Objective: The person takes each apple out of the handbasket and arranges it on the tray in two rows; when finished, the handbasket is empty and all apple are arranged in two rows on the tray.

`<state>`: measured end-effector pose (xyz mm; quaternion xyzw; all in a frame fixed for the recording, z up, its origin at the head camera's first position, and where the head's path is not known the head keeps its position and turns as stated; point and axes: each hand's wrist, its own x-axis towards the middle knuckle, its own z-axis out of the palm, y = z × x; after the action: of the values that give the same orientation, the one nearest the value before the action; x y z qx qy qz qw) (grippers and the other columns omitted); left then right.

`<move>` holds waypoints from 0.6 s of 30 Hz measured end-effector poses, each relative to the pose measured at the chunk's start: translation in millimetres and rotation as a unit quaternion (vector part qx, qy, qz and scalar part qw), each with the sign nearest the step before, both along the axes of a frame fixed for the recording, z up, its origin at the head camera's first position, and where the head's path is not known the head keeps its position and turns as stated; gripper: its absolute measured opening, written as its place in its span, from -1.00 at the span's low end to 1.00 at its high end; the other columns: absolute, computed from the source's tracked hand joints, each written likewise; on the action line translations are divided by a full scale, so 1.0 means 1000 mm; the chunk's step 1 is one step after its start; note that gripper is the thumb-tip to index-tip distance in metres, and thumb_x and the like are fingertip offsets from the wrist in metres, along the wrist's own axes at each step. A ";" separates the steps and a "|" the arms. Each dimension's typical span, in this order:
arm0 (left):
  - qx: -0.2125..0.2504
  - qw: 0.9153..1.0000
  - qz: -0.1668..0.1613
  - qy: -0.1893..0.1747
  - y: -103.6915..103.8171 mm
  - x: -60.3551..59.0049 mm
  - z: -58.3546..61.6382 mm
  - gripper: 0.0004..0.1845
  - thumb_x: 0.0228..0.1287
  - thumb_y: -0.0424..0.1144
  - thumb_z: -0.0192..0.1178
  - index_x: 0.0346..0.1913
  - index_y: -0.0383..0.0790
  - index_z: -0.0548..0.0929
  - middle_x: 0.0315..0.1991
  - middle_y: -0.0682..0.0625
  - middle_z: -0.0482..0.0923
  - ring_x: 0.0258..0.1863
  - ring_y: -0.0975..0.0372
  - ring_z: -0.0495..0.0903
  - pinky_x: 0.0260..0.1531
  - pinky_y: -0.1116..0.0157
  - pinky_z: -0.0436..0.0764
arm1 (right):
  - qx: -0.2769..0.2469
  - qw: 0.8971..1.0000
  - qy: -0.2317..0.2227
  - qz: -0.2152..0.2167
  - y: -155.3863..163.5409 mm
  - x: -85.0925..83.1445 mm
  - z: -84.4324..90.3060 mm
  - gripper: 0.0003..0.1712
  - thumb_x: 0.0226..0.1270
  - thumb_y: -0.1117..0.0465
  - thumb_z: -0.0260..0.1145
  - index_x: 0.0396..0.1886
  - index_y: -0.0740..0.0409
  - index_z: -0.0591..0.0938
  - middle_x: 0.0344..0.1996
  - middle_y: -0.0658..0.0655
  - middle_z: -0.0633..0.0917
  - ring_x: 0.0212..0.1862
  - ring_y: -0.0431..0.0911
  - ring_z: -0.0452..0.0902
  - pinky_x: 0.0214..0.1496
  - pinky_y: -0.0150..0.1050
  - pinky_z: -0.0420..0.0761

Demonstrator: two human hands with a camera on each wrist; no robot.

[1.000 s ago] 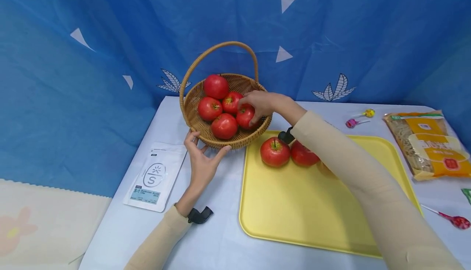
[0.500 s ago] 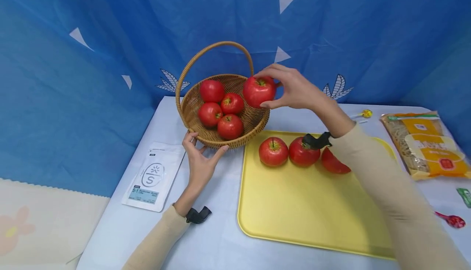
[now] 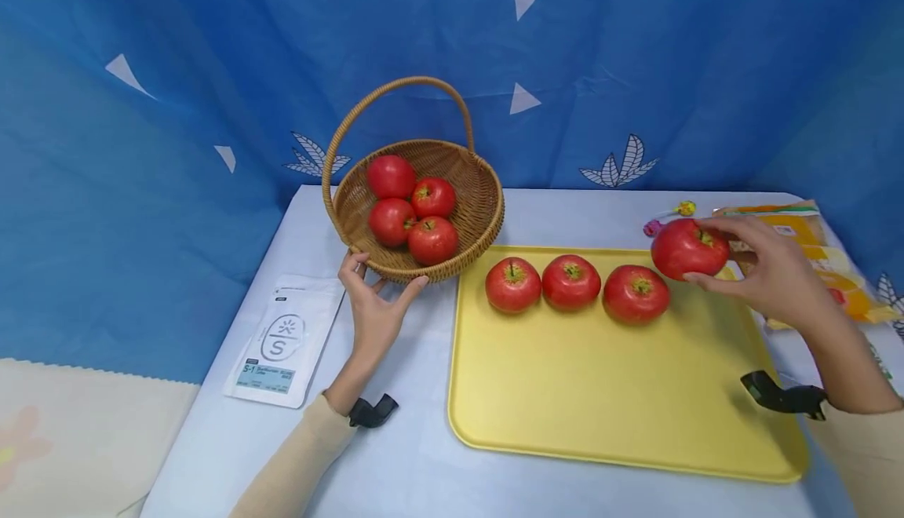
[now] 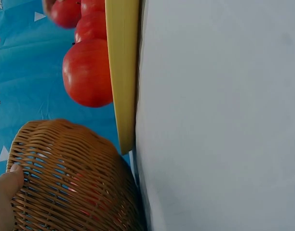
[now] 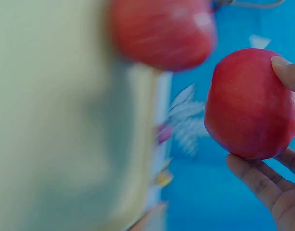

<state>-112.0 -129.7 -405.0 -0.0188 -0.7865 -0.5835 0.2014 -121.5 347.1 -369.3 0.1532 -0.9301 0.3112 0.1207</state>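
Right hand (image 3: 766,271) gripping smooth red apple (image 3: 688,248) at 2 o'clock over glossy yellow tray (image 3: 600,416). Left hand (image 3: 370,306), fingers spread open, touching woven wicker basket (image 3: 487,204) at 10 o'clock. Three round apples (image 3: 570,282) in a row nearby.

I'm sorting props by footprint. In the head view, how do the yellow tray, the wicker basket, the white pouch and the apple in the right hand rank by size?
1. yellow tray
2. wicker basket
3. white pouch
4. apple gripped by the right hand

No close calls in this view.
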 end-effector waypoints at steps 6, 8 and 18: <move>-0.004 1.000 0.003 0.002 -0.001 0.001 0.002 -0.16 0.07 -0.34 0.47 0.23 -0.39 0.08 0.46 -0.38 -0.19 0.45 -0.26 0.03 0.22 -0.14 0.43 | -0.003 0.997 -0.045 -0.060 0.030 0.033 -0.042 -0.07 -0.27 0.47 0.65 0.23 0.27 0.48 0.08 0.40 0.48 -0.09 -0.63 0.17 -0.28 -0.87 0.28; -0.001 1.000 0.004 0.003 -0.001 0.001 0.002 -0.16 0.07 -0.35 0.47 0.23 -0.39 0.08 0.46 -0.37 -0.20 0.45 -0.26 0.04 0.21 -0.14 0.43 | -0.005 0.997 -0.043 -0.057 0.033 0.039 -0.052 -0.05 -0.31 0.49 0.65 0.23 0.25 0.48 0.07 0.35 0.49 -0.07 -0.62 0.18 -0.26 -0.87 0.29; -0.003 1.000 0.003 0.003 0.000 0.000 0.001 -0.16 0.07 -0.35 0.47 0.23 -0.38 0.08 0.47 -0.37 -0.21 0.45 -0.27 0.03 0.22 -0.15 0.42 | 0.025 0.998 -0.047 -0.026 0.025 0.045 -0.059 -0.02 -0.32 0.43 0.68 0.22 0.25 0.42 0.06 0.30 0.44 0.07 -0.43 0.20 -0.19 -0.87 0.25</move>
<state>-111.6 -129.6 -403.8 -0.0191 -0.7874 -0.5808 0.2056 -76.8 372.0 -428.5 0.1170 -0.9458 0.2920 0.0810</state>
